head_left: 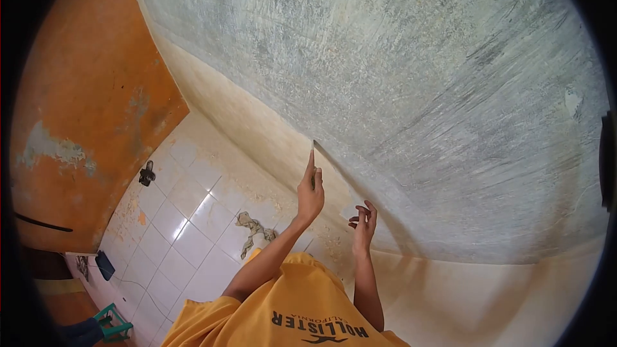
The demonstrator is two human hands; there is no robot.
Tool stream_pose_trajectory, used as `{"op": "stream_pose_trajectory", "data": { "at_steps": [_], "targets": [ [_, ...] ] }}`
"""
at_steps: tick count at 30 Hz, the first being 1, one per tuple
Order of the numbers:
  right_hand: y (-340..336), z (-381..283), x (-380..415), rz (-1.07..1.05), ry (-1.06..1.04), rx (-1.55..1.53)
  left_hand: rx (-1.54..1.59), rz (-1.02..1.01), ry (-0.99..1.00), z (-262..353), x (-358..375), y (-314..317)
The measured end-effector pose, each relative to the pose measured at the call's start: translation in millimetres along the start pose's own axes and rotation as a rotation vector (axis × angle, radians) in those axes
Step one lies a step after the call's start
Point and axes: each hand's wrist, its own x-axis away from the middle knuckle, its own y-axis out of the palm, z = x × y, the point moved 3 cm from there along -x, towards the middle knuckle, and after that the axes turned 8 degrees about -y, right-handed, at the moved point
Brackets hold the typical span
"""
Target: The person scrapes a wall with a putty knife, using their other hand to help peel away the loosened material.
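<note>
My left hand [310, 198] is closed around a scraper [313, 146], its forefinger stretched along it. Only a thin edge of the tool shows, and its tip meets the wall where the grey-green surface [360, 103] borders the cream lower band [257, 112]. To the right, my right hand [363, 226] is held up close to the wall with its fingers apart and half bent. I see nothing in it. A small pale patch [349, 211] shows beside its fingertips.
A crumpled cloth [250, 228] lies on the white tiled floor [160, 250] among scattered flakes. Farther left are a small black object [147, 173], a dark blue object [104, 265] and a green stool [116, 324] beside a person's legs [80, 332]. An orange wall [90, 77] with peeling patches adjoins.
</note>
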Motion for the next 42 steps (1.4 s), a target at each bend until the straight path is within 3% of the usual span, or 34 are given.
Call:
{"op": "stream_pose_trajectory", "data": {
  "at_steps": [5, 8, 11, 14, 17, 21, 27, 30, 31, 37, 40, 42],
  "targets": [
    [-2.1, 18.4, -3.0, -0.031, 0.025, 0.02, -0.066, -0.091, -0.025, 11.0, 23.4, 13.6],
    [2.8, 15.1, -4.0, -0.042, 0.027, 0.015, 0.017, 0.1, -0.028, -38.1, -25.9, -1.5],
    [5.1, 14.0, 1.2, -0.04, 0.05, 0.03, 0.137, 0.101, -0.095, -40.5, -73.0, -29.4],
    [7.4, 18.6, -6.5, -0.054, 0.036, 0.023, 0.092, 0.118, -0.044, -13.0, -34.7, -10.4],
    [10.2, 21.4, -10.6, -0.07, 0.023, 0.011, 0.054, -0.008, -0.056, -3.5, 11.7, 15.7],
    [17.5, 7.4, -22.6, -0.07, 0.005, 0.007, 0.158, -0.023, -0.107, -6.2, -0.3, 8.0],
    [12.5, 13.2, -22.9, -0.068, -0.018, 0.001, 0.012, -0.096, -0.08, 8.3, 22.7, 14.5],
    [10.5, 13.8, -21.6, -0.049, 0.012, 0.03, 0.12, 0.017, -0.026, -13.8, -2.2, 5.2],
    [9.3, 12.7, -19.2, -0.043, 0.0, 0.042, 0.152, -0.056, -0.109, -7.8, -6.3, -4.3],
    [-0.3, 18.7, -4.9, -0.059, 0.03, 0.052, -0.039, -0.05, -0.017, 6.3, 17.6, 9.7],
    [-0.1, 15.7, -7.8, -0.06, 0.031, 0.084, 0.012, 0.054, 0.039, -8.7, -1.1, 2.6],
    [0.4, 14.7, -5.4, -0.056, 0.031, 0.077, 0.132, 0.13, -0.082, -12.4, -43.9, -22.3]
  ]
}}
